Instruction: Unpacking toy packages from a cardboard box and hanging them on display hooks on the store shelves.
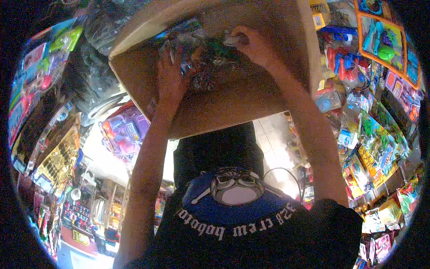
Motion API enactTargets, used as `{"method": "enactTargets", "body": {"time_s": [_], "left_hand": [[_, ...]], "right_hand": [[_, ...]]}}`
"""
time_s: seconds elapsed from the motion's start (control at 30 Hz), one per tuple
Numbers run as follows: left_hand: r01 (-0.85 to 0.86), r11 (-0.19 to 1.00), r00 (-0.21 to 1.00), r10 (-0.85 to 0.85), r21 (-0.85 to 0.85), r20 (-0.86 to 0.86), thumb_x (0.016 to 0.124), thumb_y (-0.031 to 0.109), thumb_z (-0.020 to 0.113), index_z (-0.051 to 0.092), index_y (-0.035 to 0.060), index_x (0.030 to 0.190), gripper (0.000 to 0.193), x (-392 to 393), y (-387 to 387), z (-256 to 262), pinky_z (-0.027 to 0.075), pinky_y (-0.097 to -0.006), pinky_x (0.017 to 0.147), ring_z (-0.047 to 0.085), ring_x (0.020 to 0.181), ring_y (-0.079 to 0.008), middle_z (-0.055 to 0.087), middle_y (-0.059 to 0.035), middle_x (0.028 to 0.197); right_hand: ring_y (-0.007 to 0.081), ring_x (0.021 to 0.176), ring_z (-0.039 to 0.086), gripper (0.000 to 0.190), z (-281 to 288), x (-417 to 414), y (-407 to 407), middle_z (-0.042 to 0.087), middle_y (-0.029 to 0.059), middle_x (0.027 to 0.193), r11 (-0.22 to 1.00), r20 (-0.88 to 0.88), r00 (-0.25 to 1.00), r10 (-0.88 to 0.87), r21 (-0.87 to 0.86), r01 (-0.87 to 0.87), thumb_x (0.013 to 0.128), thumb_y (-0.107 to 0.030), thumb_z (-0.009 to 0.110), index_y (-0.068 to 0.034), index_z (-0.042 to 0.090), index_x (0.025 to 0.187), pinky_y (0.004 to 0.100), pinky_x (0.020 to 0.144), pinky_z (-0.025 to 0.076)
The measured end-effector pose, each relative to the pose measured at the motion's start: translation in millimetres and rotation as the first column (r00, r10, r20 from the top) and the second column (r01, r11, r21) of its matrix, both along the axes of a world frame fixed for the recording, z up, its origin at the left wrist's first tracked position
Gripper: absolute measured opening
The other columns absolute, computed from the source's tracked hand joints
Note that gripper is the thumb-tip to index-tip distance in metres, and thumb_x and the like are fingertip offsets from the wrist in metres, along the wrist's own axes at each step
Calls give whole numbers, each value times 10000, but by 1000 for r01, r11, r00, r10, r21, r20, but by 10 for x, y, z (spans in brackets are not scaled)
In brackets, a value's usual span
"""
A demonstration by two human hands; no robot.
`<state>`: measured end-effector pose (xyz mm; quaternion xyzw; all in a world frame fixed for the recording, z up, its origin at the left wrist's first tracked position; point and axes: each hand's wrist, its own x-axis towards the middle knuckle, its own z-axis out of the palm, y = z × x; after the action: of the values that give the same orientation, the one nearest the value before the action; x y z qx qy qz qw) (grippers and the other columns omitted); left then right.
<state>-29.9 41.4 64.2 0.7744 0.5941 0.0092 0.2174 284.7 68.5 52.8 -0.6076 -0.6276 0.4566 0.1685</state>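
Observation:
A cardboard box (235, 101) stands in front of my chest with its top towards me, dim inside. Both of my hands reach into it. My left hand (171, 72) lies against several clear plastic packets (198, 43), its fingers pointing inward; whether it grips one is too dark to tell. Near the box's right inner side, the bent fingers of my right hand (252, 45) pinch a small pale, see-through plastic piece (231, 41). Dark, shiny wrapped goods (206, 79) fill the bottom of the box, and their contents are blurred.
Packaged toys (383, 40) hang close on the right, with more bagged goods (379, 148) below. Toy packs (124, 132) and dark plastic wrapping (104, 30) are on the left. A pale tiled floor (268, 134) shows beneath the box.

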Motion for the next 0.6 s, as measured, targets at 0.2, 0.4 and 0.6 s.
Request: {"method": "enactTargets", "body": {"time_s": [0.2,0.4,0.6], "left_hand": [[275,958,961,-272,77,-50,811,413,815,373,227,1593,917,333,-11,-370,289,-647,1194,274,1485,-513,260,-154,1681],[173,978,985,-168,-115,45,810,427,815,293,260,1629,985,377,-101,-472,242,-680,1206,239,1501,-525,266,-161,1676],[134,988,989,-129,-81,72,878,380,749,271,283,1638,903,404,-113,-659,195,-676,1223,196,1516,-529,284,-165,1670]], "right_hand": [[361,1176,650,501,-334,-184,-276,668,186,1252,975,122,972,202,65,-211,838,-24,745,-101,627,1319,444,1046,513],[387,1216,634,579,-963,-155,57,644,191,1353,976,243,956,164,101,-193,813,-16,764,-76,614,1369,463,1060,516],[375,1204,644,501,-895,-157,69,657,187,1334,993,199,974,112,10,-116,876,-44,707,-88,618,1367,462,1031,533]]}}
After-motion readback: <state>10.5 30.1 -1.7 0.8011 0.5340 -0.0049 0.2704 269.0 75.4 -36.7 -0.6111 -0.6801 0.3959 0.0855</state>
